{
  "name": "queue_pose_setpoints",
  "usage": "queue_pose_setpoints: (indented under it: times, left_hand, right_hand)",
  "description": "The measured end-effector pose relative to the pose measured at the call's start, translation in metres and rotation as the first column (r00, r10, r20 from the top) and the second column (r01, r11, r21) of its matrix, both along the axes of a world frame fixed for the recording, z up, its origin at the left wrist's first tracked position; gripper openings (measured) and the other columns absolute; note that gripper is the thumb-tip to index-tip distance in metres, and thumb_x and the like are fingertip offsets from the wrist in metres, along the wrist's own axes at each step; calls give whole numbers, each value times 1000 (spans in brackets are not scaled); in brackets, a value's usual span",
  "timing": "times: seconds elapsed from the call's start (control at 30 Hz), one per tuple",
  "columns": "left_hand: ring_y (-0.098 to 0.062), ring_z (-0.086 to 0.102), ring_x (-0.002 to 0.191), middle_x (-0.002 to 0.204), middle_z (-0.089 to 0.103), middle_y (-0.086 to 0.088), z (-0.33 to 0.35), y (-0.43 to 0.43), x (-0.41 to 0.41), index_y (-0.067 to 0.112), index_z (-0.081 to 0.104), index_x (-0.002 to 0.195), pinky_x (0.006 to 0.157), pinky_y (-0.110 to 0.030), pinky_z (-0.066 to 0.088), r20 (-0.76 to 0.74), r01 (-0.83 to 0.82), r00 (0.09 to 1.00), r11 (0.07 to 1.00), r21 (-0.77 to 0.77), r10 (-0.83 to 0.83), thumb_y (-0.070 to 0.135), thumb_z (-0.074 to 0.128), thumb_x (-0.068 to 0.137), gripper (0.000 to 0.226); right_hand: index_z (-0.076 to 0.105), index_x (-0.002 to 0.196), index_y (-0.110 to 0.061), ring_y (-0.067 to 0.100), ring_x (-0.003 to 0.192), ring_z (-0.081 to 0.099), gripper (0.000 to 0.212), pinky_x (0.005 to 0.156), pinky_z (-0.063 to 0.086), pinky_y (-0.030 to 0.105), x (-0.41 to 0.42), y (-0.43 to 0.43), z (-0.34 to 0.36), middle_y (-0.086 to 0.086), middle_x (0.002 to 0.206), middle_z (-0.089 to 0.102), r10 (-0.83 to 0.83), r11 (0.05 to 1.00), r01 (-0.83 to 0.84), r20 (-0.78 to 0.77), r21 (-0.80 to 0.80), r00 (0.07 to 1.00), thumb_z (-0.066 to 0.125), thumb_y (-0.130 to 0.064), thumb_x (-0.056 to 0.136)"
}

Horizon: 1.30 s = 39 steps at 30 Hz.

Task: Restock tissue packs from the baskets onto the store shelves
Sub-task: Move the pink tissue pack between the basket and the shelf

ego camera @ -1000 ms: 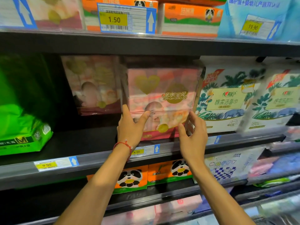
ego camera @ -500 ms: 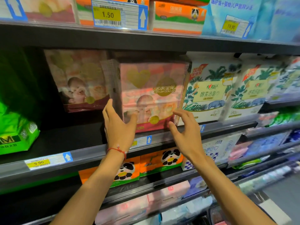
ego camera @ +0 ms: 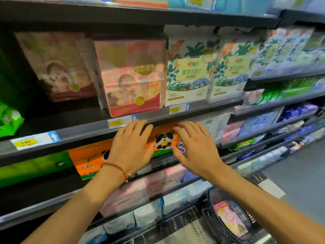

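A pink tissue pack [ego camera: 133,78] is standing upright at the shelf [ego camera: 84,124] edge, beside a matching pack [ego camera: 54,66] set further back. Both hands, left [ego camera: 130,147] and right [ego camera: 195,148], are hovering below it, fingers spread, holding nothing. A basket [ego camera: 216,219] at lower right is carrying at least one more pack [ego camera: 230,217], suggesting restocking is unfinished.

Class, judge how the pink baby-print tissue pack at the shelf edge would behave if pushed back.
The pink tissue pack probably slides easily, since its wrap looks glossy. It seems soft rather than stiff, being film-wrapped. Standing tall at the shelf edge, it may tip.
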<state>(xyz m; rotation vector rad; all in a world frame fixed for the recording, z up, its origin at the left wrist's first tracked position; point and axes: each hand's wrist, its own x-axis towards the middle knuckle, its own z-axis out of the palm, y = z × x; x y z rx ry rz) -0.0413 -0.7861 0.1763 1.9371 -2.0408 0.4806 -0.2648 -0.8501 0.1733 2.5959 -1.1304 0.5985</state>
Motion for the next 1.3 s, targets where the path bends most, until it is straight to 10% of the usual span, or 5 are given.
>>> queue_pose_setpoints:
  times: [0.67, 1.3]
  left_hand:
    - [-37, 59, 126, 140, 62, -12, -130, 40, -292, 16, 62, 137, 98, -55, 51, 53, 372, 904, 843, 388, -423, 63, 37, 90, 70]
    - [-34, 58, 123, 136, 63, -13, -221, -154, -389, 13, 61, 137, 93, -50, 54, 21, 618, 676, 583, 527, -736, 62, 46, 87, 71]
  right_hand:
    - [63, 136, -9, 37, 133, 55, 66, 116, 41, 54, -323, 147, -130, 13, 137, 63, -487, 821, 506, -139, 265, 862, 50, -58, 93]
    - [62, 139, -9, 35, 135, 53, 65, 118, 40, 53, -384, 63, -226, 14, 138, 63, -784, 440, 796, -255, 417, 567, 50, -57, 97]
